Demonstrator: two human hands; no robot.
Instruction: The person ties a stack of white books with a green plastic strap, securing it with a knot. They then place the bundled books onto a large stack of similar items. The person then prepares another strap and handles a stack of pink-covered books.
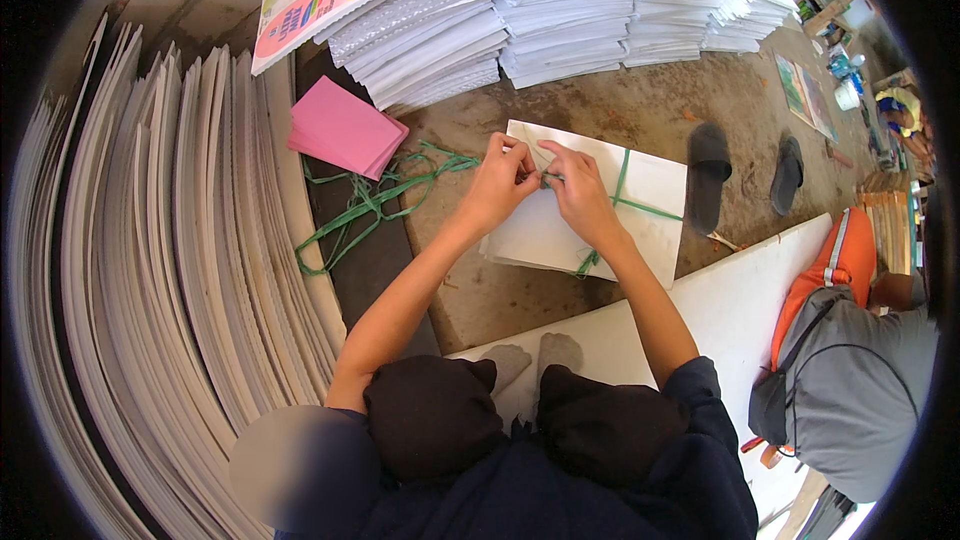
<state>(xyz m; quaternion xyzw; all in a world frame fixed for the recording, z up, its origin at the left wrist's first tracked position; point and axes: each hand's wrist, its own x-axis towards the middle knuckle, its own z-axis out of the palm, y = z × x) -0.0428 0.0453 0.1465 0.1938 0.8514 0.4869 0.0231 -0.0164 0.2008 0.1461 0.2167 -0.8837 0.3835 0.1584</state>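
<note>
Pinching green twine (pixel 620 178) around stacked white sheets (pixel 552 228): left hand (pixel 500 178), right hand (pixel 582 192)

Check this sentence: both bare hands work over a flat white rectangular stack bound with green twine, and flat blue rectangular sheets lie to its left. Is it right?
Not quite: the head view shows flat pink rectangular sheets, not blue, lying left of the flat white rectangular stack. The rest stands.

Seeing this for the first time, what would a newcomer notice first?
Probably the white bundle at the centre, crossed by green string, with the left hand and right hand close together over it. Next, the bright pink sheets to its upper left, then the orange clothing toward the right edge.
</note>
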